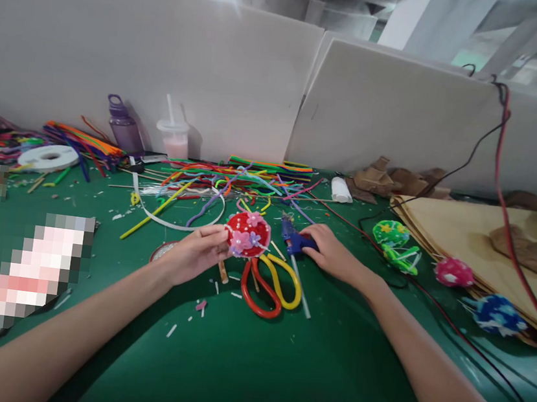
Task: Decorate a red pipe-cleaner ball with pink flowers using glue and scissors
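Between the thumb and fingers of my left hand [196,254] is a small round red ornament [248,241] with pink and purple flowers and white beads on its face. My right hand [324,250] grips the handle of a blue hot glue gun [293,235], its nozzle pointing away from me. A clear glue stick [304,297] slants down from the gun toward the near side. Scissors with one red and one yellow handle [282,284] lie below the ornament, their blades hidden. A dish of white beads [163,251] is partly covered by my left wrist.
Pipe cleaners [241,181] are heaped at the back, near a purple bottle [125,128] and a lidded cup [174,140]. A white tape roll [48,158] lies left. Finished-looking green [392,232], pink [455,271] and blue ornaments [499,314] sit right, beside brown paper [441,229] and hanging cables [500,171].
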Available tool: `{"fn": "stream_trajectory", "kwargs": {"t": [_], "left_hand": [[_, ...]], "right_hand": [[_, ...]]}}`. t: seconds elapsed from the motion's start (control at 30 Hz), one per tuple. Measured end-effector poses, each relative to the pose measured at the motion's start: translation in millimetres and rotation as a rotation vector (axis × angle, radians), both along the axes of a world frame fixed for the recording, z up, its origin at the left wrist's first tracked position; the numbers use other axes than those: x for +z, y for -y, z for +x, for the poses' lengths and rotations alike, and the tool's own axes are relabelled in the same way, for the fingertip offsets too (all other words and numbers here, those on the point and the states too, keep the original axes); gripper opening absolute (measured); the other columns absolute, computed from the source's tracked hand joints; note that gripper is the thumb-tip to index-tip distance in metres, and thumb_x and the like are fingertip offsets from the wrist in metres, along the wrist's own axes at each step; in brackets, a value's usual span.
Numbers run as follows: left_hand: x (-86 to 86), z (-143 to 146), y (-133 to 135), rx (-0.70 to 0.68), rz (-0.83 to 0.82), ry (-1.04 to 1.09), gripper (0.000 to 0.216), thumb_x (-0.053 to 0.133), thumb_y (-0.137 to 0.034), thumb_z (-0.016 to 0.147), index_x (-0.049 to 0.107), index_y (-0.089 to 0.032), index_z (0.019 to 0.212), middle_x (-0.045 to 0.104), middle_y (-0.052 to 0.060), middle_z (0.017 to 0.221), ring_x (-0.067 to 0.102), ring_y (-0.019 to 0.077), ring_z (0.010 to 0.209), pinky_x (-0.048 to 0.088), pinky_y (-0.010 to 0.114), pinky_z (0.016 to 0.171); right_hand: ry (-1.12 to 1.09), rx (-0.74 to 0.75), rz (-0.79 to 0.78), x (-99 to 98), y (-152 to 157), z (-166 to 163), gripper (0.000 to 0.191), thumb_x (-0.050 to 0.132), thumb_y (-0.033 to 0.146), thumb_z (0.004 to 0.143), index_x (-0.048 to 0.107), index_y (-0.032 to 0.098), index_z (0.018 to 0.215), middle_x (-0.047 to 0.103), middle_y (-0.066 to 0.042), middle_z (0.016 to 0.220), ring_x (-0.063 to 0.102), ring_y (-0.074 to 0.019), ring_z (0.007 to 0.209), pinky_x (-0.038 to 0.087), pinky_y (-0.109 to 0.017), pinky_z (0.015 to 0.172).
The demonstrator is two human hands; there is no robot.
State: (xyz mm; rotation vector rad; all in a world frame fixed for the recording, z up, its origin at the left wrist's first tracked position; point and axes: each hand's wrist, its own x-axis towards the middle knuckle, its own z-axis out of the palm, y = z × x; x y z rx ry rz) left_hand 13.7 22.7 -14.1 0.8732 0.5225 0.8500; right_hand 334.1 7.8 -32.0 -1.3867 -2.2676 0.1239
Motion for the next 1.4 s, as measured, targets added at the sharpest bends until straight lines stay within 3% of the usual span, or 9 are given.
{"fn": "stream_trajectory", "kwargs": {"t": [0.1, 0.17, 0.27, 0.37, 0.5, 0.67, 0.83, 1.1, 1.4], "left_hand": [[-1.7, -0.2, -1.2, 0.014, -0.016, -0.002, 0.022, 0.083, -0.025, 0.065, 0.069, -0.016, 0.08, 0.068, 0.001, 0.078, 0.063, 0.0107, 0.073, 0.049, 0.026, 0.077], [-2.6, -0.3, -2.0, 0.022, -0.031, -0.004, 0.024, 0.084, -0.026, 0.064, 0.069, -0.016, 0.08, 0.069, 0.0, 0.08, 0.064, 0.0112, 0.076, 0.048, 0.026, 0.08], [-3.0, -0.3, -2.7, 0.028, -0.047, -0.01, 0.03, 0.086, -0.027, 0.061, 0.069, -0.016, 0.083, 0.07, 0.0, 0.083, 0.065, 0.0114, 0.079, 0.048, 0.027, 0.082], [-2.8, -0.5, -2.7, 0.035, -0.05, -0.017, 0.03, 0.085, -0.027, 0.062, 0.069, -0.015, 0.085, 0.071, 0.001, 0.086, 0.065, 0.0118, 0.081, 0.048, 0.026, 0.081], [-2.3, -0.2, -2.0, 0.043, -0.031, 0.015, 0.022, 0.08, -0.025, 0.069, 0.069, -0.016, 0.085, 0.072, 0.003, 0.089, 0.066, 0.0132, 0.084, 0.048, 0.027, 0.082], [-2.0, 0.9, -2.3, 0.054, -0.033, 0.058, 0.023, 0.082, -0.024, 0.067, 0.07, -0.016, 0.085, 0.072, 0.003, 0.089, 0.066, 0.0132, 0.084, 0.049, 0.027, 0.083], [-1.6, 0.4, -3.2, 0.082, -0.077, 0.072, 0.024, 0.084, -0.022, 0.064, 0.069, -0.015, 0.082, 0.072, -0.001, 0.082, 0.066, 0.0105, 0.079, 0.049, 0.025, 0.081], [-2.5, -0.4, -5.0, 0.083, -0.088, 0.078, 0.028, 0.083, -0.021, 0.066, 0.069, -0.016, 0.089, 0.072, -0.001, 0.084, 0.066, 0.0106, 0.078, 0.05, 0.025, 0.082], [-3.0, -1.0, -5.3, 0.072, -0.069, 0.085, 0.024, 0.08, -0.02, 0.069, 0.069, -0.017, 0.09, 0.073, 0.001, 0.089, 0.067, 0.0119, 0.082, 0.05, 0.026, 0.084]], "right_hand": [[-0.207, -0.104, -0.026, 11.6, 6.3, 9.3, 0.029, 0.054, 0.037, 0.086, 0.059, 0.019, 0.107, 0.063, -0.013, 0.11, 0.056, -0.0295, 0.107, 0.045, -0.05, 0.096], [-0.417, -0.134, -0.128, 21.5, 14.1, 14.0, 0.034, 0.055, 0.044, 0.085, 0.059, 0.021, 0.11, 0.065, -0.01, 0.107, 0.062, -0.0271, 0.097, 0.048, -0.048, 0.092], [-0.754, -0.007, -0.344, 33.9, 29.0, 15.2, 0.041, 0.059, 0.053, 0.081, 0.061, 0.023, 0.108, 0.068, -0.007, 0.098, 0.066, -0.0243, 0.085, 0.053, -0.042, 0.084], [-0.89, 0.147, -0.388, 39.1, 41.6, 12.1, 0.055, 0.059, 0.067, 0.072, 0.064, 0.022, 0.103, 0.069, -0.009, 0.094, 0.066, -0.028, 0.088, 0.054, -0.044, 0.08], [-0.739, 0.104, -0.228, 35.8, 48.2, 12.5, 0.073, 0.039, 0.084, 0.069, 0.068, 0.024, 0.1, 0.069, -0.012, 0.094, 0.064, -0.0334, 0.094, 0.052, -0.049, 0.081], [-0.502, 0.033, -0.11, 30.3, 49.9, 12.4, 0.081, 0.018, 0.082, 0.074, 0.071, 0.025, 0.093, 0.069, -0.016, 0.089, 0.063, -0.0374, 0.096, 0.049, -0.054, 0.081], [-0.508, 0.056, -0.18, 38.1, 55.6, -1.2, 0.079, 0.023, 0.082, 0.072, 0.071, 0.024, 0.093, 0.07, -0.017, 0.083, 0.065, -0.0377, 0.09, 0.047, -0.056, 0.076], [-0.692, 0.177, -0.491, 45.2, 58.0, -4.8, 0.071, 0.047, 0.082, 0.064, 0.071, 0.021, 0.09, 0.07, -0.017, 0.082, 0.065, -0.0361, 0.084, 0.052, -0.05, 0.067], [-0.674, 0.166, -0.445, 40.9, 55.4, -2.1, 0.072, 0.047, 0.083, 0.064, 0.071, 0.021, 0.091, 0.069, -0.017, 0.081, 0.066, -0.0356, 0.083, 0.052, -0.047, 0.064]]}}
